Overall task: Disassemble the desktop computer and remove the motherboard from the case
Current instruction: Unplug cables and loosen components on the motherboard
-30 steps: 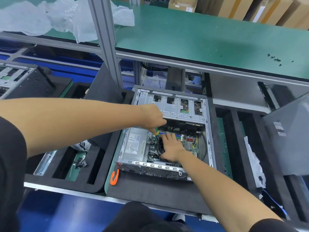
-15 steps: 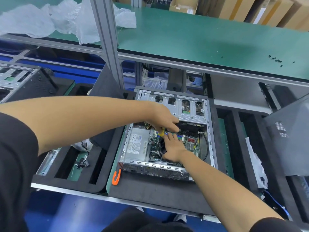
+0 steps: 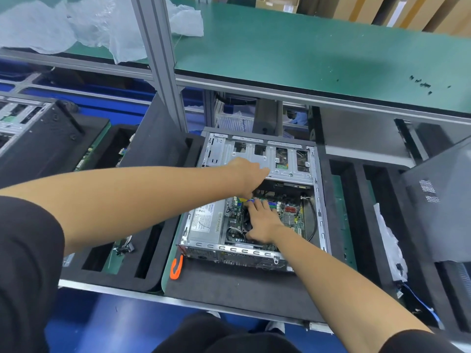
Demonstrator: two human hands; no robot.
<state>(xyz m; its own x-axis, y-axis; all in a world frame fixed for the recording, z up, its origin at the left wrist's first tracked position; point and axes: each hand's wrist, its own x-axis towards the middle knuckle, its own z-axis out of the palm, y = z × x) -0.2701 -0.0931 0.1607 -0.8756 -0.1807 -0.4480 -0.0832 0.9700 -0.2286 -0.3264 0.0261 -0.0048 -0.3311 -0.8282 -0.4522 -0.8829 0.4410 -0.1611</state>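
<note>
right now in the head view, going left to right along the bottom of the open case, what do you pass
orange hook → silver power supply box → right hand on the motherboard → black cable → white plastic bag

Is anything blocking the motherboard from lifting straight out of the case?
Yes. The drive cage overhangs the motherboard's far edge, a black cable loops along its right side, and the right hand rests on it.

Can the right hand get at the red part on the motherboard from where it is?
Probably yes. The right hand lies flat on the motherboard, and the red part sits just beside its fingers, uncovered, with the case open above.
</note>
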